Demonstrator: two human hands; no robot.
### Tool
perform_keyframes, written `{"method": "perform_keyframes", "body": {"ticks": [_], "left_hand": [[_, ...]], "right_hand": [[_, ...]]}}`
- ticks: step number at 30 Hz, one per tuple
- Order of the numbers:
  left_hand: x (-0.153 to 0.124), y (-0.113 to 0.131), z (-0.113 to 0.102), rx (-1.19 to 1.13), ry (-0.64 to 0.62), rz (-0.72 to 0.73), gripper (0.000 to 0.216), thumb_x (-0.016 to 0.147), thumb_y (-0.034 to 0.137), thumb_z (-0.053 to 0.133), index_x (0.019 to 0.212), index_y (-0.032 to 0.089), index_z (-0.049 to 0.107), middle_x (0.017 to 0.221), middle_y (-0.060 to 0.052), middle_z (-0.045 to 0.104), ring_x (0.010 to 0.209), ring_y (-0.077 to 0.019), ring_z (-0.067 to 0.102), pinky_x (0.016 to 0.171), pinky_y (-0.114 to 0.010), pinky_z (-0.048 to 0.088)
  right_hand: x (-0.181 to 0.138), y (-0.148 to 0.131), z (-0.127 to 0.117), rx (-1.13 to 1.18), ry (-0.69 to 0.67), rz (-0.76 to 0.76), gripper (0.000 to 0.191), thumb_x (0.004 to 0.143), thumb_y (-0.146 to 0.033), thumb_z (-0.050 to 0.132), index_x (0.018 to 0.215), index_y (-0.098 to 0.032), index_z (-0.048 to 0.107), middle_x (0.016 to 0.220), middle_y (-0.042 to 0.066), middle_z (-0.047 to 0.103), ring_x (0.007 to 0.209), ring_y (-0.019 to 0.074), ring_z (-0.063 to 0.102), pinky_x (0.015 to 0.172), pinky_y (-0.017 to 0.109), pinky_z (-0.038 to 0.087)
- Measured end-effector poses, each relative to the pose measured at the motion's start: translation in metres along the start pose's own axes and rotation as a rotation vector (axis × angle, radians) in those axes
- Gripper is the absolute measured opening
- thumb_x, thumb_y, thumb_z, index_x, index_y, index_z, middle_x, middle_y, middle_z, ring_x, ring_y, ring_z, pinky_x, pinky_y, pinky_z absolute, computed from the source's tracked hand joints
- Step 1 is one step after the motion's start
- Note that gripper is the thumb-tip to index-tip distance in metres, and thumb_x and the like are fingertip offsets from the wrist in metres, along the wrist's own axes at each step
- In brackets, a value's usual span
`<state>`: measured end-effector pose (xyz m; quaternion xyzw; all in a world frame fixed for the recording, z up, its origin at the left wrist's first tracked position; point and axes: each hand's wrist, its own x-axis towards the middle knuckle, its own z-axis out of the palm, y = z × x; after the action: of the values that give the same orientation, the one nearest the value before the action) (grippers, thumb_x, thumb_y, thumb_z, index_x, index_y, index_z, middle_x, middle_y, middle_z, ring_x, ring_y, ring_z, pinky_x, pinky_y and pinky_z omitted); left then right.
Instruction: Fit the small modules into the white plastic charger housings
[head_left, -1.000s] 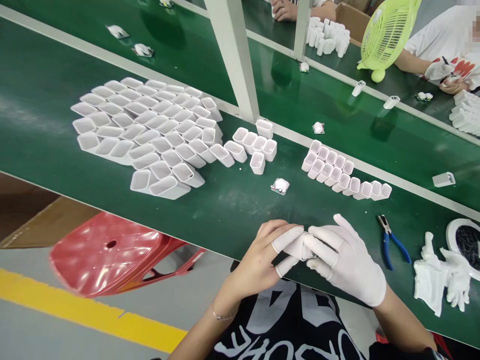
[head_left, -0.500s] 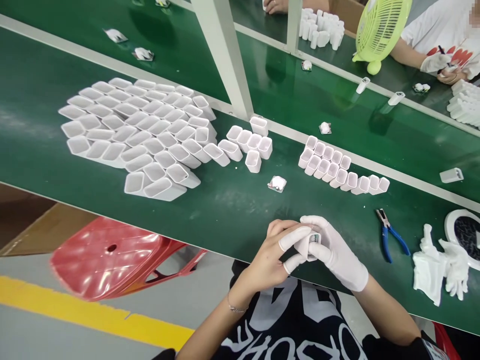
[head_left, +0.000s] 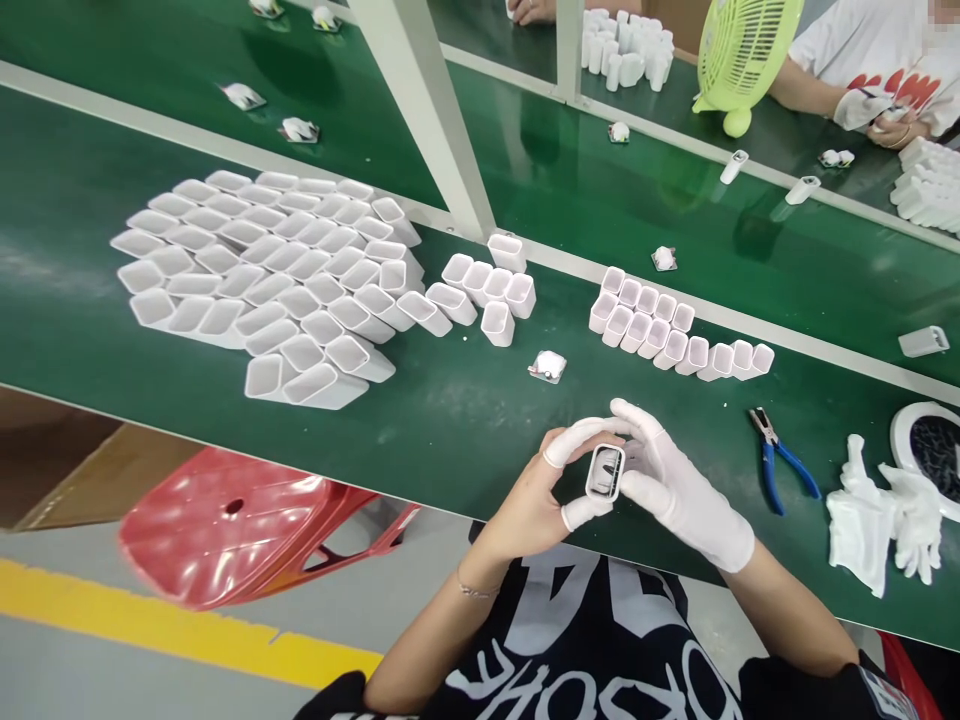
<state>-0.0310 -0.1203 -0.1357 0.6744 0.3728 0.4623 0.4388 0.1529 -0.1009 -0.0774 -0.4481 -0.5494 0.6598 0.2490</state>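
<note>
My left hand (head_left: 544, 490), with white finger cots on its fingers, grips a small white plastic housing (head_left: 594, 488) between thumb and fingers. The housing's open end faces up, and a dark-edged circuit board with white stuff (head_left: 607, 470) shows inside. My right hand (head_left: 671, 485), in a white glove, is beside the housing with thumb and fingers spread apart. Its thumb tip is close to the housing's rim; I cannot tell whether they touch. Ahead of my hands lies a small circuit board with a white bundle (head_left: 548, 366).
Many empty white housings (head_left: 255, 265) stand at left, with a smaller row (head_left: 656, 325) ahead. Blue-handled pliers (head_left: 780, 460) and white gloves (head_left: 885, 520) lie at right. Behind a metal post (head_left: 427, 110) runs a green belt (head_left: 540, 190) with boards. A green fan (head_left: 746, 55) and a co-worker's hands (head_left: 877, 115) are beyond.
My right hand's fingers have opened and drawn back from the housing. My left hand has turned the housing so its open end faces me. Boards on the far belt have shifted right.
</note>
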Motion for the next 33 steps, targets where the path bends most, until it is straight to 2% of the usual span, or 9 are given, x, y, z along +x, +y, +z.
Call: {"method": "perform_keyframes", "body": {"ticks": [5,8,11,16,20,21,25,29,33], "left_hand": [[0.003,0.004,0.002,0.096,-0.045,0.055,0.058,0.091,0.041,0.057,0.141,0.027,0.033,0.119,-0.012,0.063,0.113,-0.0271,0.055,0.096,-0.046,0.041],[0.006,0.008,-0.001,0.169,-0.074,0.102,0.056,0.092,0.038,0.056,0.142,0.028,0.031,0.116,-0.01,0.063,0.107,-0.0247,0.055,0.093,-0.043,0.042],[0.011,0.014,-0.002,0.318,-0.103,0.151,0.056,0.091,0.03,0.059,0.141,0.027,0.033,0.111,-0.009,0.063,0.101,-0.0235,0.054,0.088,-0.039,0.042],[0.025,0.023,-0.007,0.506,-0.136,0.245,0.053,0.091,0.022,0.056,0.14,0.025,0.037,0.112,-0.011,0.065,0.099,-0.0243,0.056,0.085,-0.04,0.04],[0.041,0.021,-0.016,0.19,-0.115,0.187,0.05,0.09,0.034,0.059,0.138,0.029,0.043,0.116,-0.009,0.065,0.102,-0.0248,0.059,0.088,-0.042,0.045],[0.047,0.02,-0.018,0.04,-0.09,0.112,0.049,0.088,0.039,0.061,0.135,0.028,0.048,0.116,-0.009,0.066,0.103,-0.025,0.061,0.089,-0.041,0.047],[0.082,0.024,-0.024,-0.586,0.104,-0.31,0.049,0.077,0.051,0.071,0.113,0.02,0.065,0.111,-0.01,0.068,0.098,-0.0241,0.065,0.078,-0.033,0.055],[0.115,0.038,-0.029,-0.955,0.17,-0.636,0.036,0.087,0.049,0.06,0.096,0.014,0.066,0.096,-0.009,0.072,0.068,-0.0128,0.067,0.055,-0.019,0.053],[0.128,0.047,-0.032,-1.034,0.178,-0.715,0.031,0.096,0.039,0.049,0.092,0.013,0.063,0.085,-0.008,0.071,0.058,-0.009,0.065,0.048,-0.014,0.049]], "right_hand": [[0.005,-0.009,0.007,-0.281,0.036,0.018,0.071,0.078,-0.025,0.06,0.143,-0.022,0.031,0.129,0.01,0.054,0.119,0.025,0.053,0.099,0.045,0.045],[0.009,-0.006,0.006,-0.185,-0.066,-0.01,0.062,0.078,-0.02,0.055,0.138,-0.021,0.037,0.098,0.005,0.063,0.091,0.0207,0.062,0.083,0.04,0.053],[0.011,0.003,0.009,-0.006,-0.04,-0.028,0.047,0.079,-0.019,0.051,0.125,-0.021,0.045,0.077,-0.002,0.058,0.07,0.0158,0.059,0.066,0.033,0.053],[0.01,-0.004,0.008,-0.184,0.128,-0.159,0.04,0.08,-0.017,0.047,0.119,-0.021,0.05,0.085,0.001,0.063,0.072,0.0154,0.061,0.067,0.032,0.054],[0.024,-0.046,-0.044,-0.598,-0.16,-0.24,0.044,0.083,-0.031,0.059,0.127,-0.026,0.054,0.111,0.004,0.067,0.097,0.0214,0.066,0.081,0.036,0.055],[0.033,-0.057,-0.065,-0.652,-0.134,-0.266,0.04,0.086,-0.036,0.057,0.125,-0.027,0.056,0.112,0.003,0.068,0.096,0.022,0.067,0.081,0.037,0.056],[0.089,-0.074,-0.151,-0.945,0.538,-0.169,0.036,0.088,-0.045,0.055,0.117,-0.024,0.061,0.107,0.008,0.069,0.1,0.0299,0.066,0.085,0.047,0.051],[0.142,-0.059,-0.197,-1.005,0.593,-0.112,0.035,0.085,-0.047,0.055,0.096,-0.016,0.066,0.082,0.009,0.067,0.08,0.0237,0.068,0.08,0.04,0.049],[0.167,-0.043,-0.208,-1.041,0.595,-0.101,0.024,0.077,-0.041,0.067,0.067,-0.02,0.06,0.074,0.005,0.065,0.075,0.0213,0.065,0.076,0.039,0.05]]}}
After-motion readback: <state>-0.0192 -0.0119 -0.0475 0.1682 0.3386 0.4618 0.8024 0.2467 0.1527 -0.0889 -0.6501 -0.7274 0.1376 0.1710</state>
